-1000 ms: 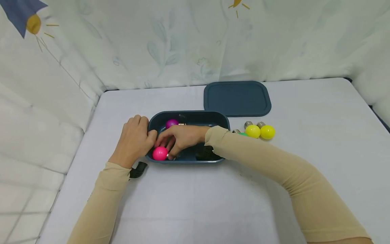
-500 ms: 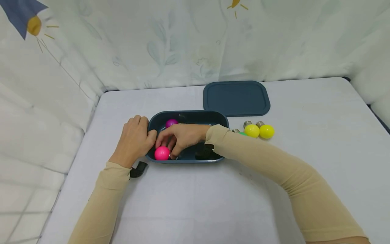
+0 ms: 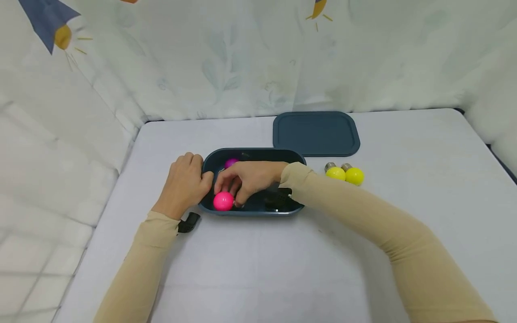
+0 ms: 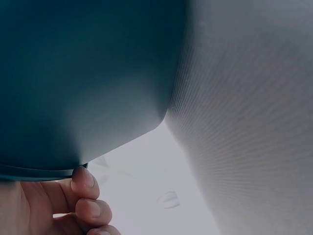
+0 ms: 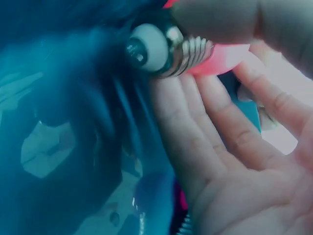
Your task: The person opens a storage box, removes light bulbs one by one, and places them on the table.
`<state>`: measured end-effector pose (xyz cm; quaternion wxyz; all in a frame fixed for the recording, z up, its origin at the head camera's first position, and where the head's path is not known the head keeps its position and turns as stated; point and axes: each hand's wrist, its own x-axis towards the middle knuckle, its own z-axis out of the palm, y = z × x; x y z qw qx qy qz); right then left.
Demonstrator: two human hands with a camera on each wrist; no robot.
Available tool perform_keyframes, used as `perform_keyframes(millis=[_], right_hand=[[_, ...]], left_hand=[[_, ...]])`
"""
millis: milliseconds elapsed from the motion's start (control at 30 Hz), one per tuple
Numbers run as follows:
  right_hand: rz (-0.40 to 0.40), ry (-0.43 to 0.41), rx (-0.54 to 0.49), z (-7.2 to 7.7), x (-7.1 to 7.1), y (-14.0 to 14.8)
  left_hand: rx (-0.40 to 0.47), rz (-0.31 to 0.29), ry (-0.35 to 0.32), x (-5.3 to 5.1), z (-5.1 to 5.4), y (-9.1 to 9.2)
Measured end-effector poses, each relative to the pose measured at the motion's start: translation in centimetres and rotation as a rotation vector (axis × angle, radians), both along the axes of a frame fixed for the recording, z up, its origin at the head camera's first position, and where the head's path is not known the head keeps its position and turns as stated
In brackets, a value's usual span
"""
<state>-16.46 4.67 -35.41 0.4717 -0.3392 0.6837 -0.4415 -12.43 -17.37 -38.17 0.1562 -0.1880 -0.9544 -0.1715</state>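
A pink light bulb [image 3: 223,201] is in the left end of a dark blue box [image 3: 250,213]. My right hand [image 3: 254,176] pinches it by its metal screw base [image 5: 193,53], which points toward the box's inside. At the box's left end my left hand [image 3: 185,181] grips the rim, thumb over it; the left wrist view shows fingertips [image 4: 90,208] curled under the rim, against the outer wall. A purple bulb [image 3: 231,163] lies at the back of the box, partly behind my right hand.
A flat dark blue lid [image 3: 316,133] lies behind the box on the white-covered table [image 3: 258,260]. Right of the box are two yellow bulbs [image 3: 335,173], partly by my right sleeve [image 3: 363,211]. A patterned curtain [image 3: 258,58] hangs behind the table.
The pink bulb has shifted slightly right inside the box with my right hand. My left hand stays on the rim. The head view has moved a little, and the green bulb is now hidden behind my sleeve.
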Motion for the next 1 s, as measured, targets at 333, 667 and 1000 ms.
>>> perform_keyframes(millis=[333,667,1000], right_hand=[[-0.024,0.062,-0.062,1.4,-0.4,1.5],[-0.090,0.099,-0.157,2.3,0.0,3.4],[-0.160,0.076,-0.287,3.7,0.8,5.4]], left_hand=[[-0.019,0.013,-0.012,-0.5,-0.1,0.1],[-0.030,0.025,-0.054,-0.7,-0.3,0.0],[-0.030,0.021,-0.051,-0.7,-0.1,0.0]])
